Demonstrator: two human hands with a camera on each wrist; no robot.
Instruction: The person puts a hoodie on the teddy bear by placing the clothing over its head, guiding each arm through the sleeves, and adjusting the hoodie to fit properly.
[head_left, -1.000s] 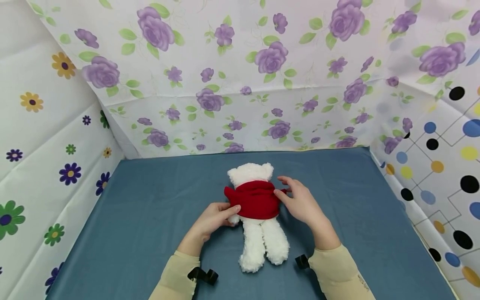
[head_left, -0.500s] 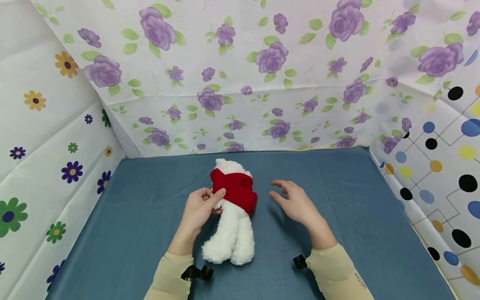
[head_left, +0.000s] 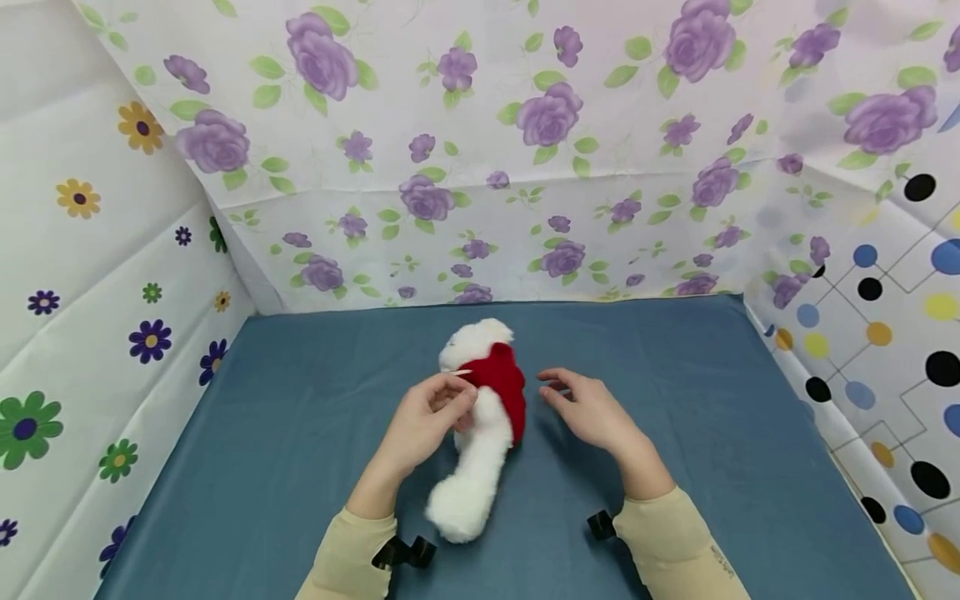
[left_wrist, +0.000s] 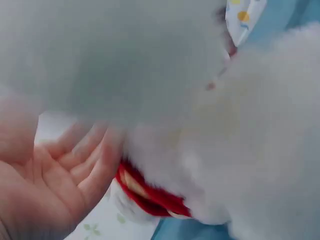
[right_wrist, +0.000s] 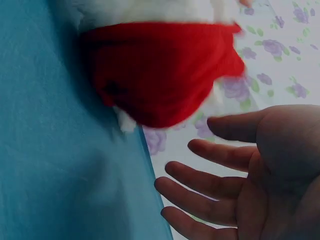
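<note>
A white plush bear in a red garment is turned onto its side near the middle of the table, head away and a leg toward me. My left hand has its fingers curled at the bear's near-left side and holds it there; the exact grip is hidden. A thin white strip shows just above those fingers. In the left wrist view, pale blur covers much of the left hand. Off the bear's right side, my right hand hovers with spread fingers, touching nothing.
A blue cloth covers the table. Floral sheeting rises at the back, with patterned sheets on the left and on the right. Black straps with small cameras sit on both wrists.
The bear first slid left in my left hand, away from the right hand. It has since rolled from lying flat onto its side. My right hand has released it and stays nearby.
</note>
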